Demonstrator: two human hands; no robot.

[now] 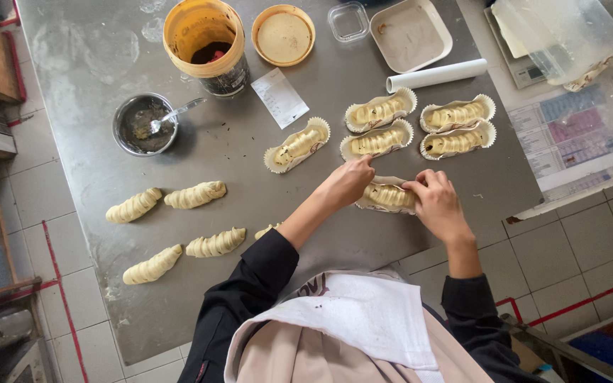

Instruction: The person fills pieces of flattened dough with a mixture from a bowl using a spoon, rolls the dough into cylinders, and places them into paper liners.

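Both hands work one twisted dough piece (389, 195) lying in a white paper liner (377, 206) on the steel table (235, 156). The left hand (349, 181) pinches the liner's end with closed fingers; the right hand (438, 206) curls its fingers over the opposite end, so the dough sits between the two grips. Just beyond the hands stand four filled liners (420, 124), with a fifth (297, 145) beyond the left hand. Outward of the left forearm lie bare twisted pieces (179, 227). Further out stand a metal bowl with spoon (145, 124) and a yellow tub (206, 42).
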